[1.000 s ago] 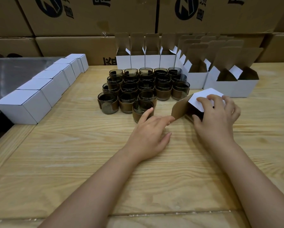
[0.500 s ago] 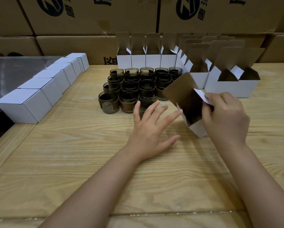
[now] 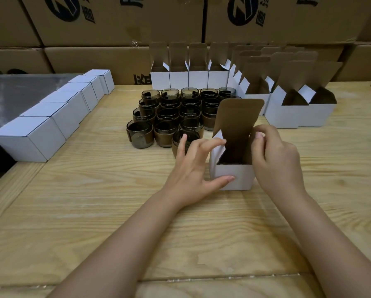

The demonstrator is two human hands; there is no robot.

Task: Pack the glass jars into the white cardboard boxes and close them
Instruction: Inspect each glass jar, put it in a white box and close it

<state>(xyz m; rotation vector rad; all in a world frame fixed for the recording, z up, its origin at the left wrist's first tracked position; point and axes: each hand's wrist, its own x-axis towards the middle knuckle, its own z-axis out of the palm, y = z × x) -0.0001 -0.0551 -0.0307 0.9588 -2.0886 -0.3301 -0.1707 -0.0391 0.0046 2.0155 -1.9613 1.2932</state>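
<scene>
The open white box (image 3: 234, 179) stands upright on the wooden table (image 3: 94, 201), mouth up, lid flap (image 3: 238, 117) raised at its far edge. The right hand (image 3: 276, 160) pinches its right wall, and the left hand (image 3: 193, 166) touches it with spread fingers. The nearest glass jar (image 3: 194, 134) sits just behind the left hand, so that hand is nearer.

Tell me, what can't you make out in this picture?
The open box, head view: its front wall hides the bottom, so any jar inside cannot be seen.
The nearest jar: the left hand covers its lower part.
The closed boxes at left: lids hide the contents.
The brown cartons behind: print cut off by the top edge.
</scene>
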